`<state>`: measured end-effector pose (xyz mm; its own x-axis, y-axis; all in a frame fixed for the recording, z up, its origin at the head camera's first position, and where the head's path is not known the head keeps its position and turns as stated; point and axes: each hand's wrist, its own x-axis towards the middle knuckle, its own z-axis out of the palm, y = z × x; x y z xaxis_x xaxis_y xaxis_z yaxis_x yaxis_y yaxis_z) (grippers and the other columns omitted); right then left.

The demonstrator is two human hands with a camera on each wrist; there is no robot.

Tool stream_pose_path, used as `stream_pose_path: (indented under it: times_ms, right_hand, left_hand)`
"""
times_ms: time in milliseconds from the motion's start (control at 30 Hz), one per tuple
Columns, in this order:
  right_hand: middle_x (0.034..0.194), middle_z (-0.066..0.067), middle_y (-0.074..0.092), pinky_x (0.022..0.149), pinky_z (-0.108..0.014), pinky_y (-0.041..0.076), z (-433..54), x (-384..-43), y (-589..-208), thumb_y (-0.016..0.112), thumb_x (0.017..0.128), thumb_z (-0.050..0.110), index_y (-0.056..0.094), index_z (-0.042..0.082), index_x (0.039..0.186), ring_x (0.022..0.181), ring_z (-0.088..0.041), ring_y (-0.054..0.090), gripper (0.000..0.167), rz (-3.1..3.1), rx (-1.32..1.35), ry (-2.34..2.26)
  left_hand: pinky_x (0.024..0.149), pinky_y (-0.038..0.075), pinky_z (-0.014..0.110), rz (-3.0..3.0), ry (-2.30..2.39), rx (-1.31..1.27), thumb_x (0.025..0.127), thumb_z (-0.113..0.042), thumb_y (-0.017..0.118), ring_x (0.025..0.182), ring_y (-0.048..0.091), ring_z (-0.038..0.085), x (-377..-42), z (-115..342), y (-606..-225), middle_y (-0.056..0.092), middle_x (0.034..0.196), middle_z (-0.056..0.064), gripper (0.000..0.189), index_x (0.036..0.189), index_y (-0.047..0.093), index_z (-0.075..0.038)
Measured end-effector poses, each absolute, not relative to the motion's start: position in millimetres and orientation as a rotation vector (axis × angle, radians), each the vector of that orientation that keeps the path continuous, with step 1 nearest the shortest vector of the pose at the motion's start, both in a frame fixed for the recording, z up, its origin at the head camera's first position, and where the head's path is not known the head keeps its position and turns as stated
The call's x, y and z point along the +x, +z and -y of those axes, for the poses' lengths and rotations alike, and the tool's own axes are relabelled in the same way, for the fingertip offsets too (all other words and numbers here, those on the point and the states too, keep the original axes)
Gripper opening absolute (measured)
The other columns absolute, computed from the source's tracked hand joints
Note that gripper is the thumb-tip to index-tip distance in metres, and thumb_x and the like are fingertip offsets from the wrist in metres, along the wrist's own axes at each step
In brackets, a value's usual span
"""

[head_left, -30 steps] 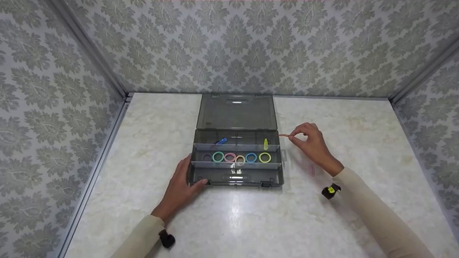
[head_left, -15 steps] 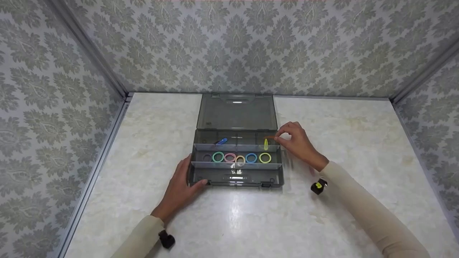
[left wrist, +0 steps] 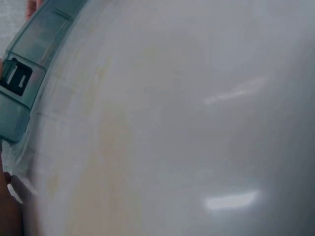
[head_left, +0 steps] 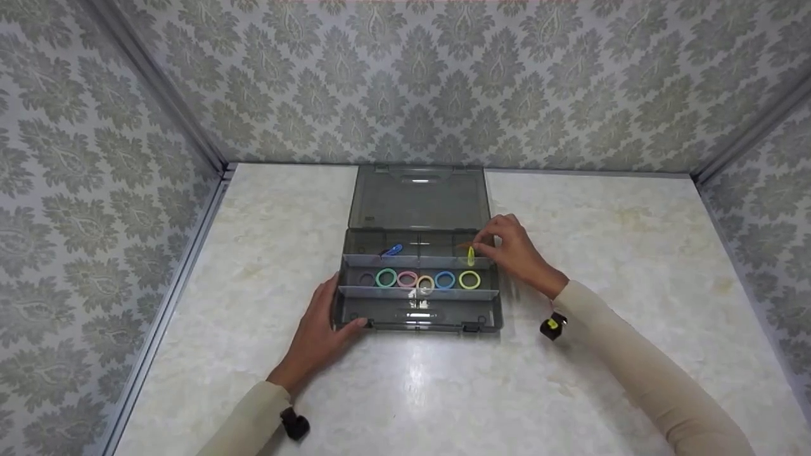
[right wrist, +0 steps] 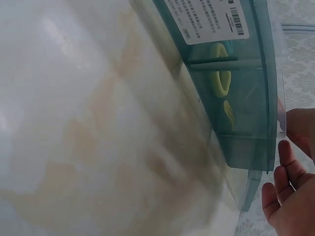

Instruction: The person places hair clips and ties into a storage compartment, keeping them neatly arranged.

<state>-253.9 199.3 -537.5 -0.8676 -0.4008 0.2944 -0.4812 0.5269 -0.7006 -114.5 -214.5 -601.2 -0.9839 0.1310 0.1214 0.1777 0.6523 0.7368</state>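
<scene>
A grey see-through divided storage box (head_left: 418, 323) stands with its lid leaning back. At its front left corner my left hand (head_left: 320, 329) holds on, fingers along the side wall and thumb on the front rim. My right hand (head_left: 516, 250) pinches a thin orange hair clip (head_left: 466, 245) over the right end of the back compartment. Just below it lies a yellow snap clip (head_left: 471, 256); a blue snap clip (head_left: 393, 250) lies farther left. In the right wrist view, the right fingers (right wrist: 293, 169) are at the box's upper edge; the orange clip cannot be made out there.
Several hair ties fill the middle compartment, among them a green one (head_left: 386, 278) and a yellow one (head_left: 469, 280). The lid (head_left: 418, 199) rises behind the box. Patterned walls border the marbled table (head_left: 405, 392).
My right hand has moved left from beside the box, bringing the orange hair clip over the back compartment and lower. My left hand has stayed at the corner.
</scene>
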Motion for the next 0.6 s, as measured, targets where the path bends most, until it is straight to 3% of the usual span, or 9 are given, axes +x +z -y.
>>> stream_pose_path:
  times_ms: [300, 600]
  right_hand:
    - [0.100, -0.012, 0.065, 0.090, -0.046, 0.043, -191.9, -257.0, -536.0, 0.083, 0.100, 0.008, 0.085, 0.007, 0.099, 0.100, -0.030, 0.049, 0.003, 2.715, 0.813, 1.201]
    - [0.098, -0.013, 0.063, 0.087, -0.048, 0.042, -186.3, -260.0, -535.2, 0.085, 0.098, 0.007, 0.085, 0.007, 0.094, 0.097, -0.030, 0.047, 0.004, 2.745, 0.837, 1.146]
  left_hand:
    - [0.131, 0.030, 0.059, 2.806, -1.287, -0.252, 0.097, -0.054, 0.083, 0.164, 0.033, 0.034, -114.5, 214.7, -599.4, 0.033, 0.176, 0.013, 0.110, 0.178, 0.019, -0.014]
    - [0.130, 0.030, 0.059, 2.784, -1.297, -0.277, 0.098, -0.052, 0.083, 0.163, 0.034, 0.033, -113.7, 215.0, -599.8, 0.035, 0.175, 0.013, 0.108, 0.178, 0.020, -0.015]
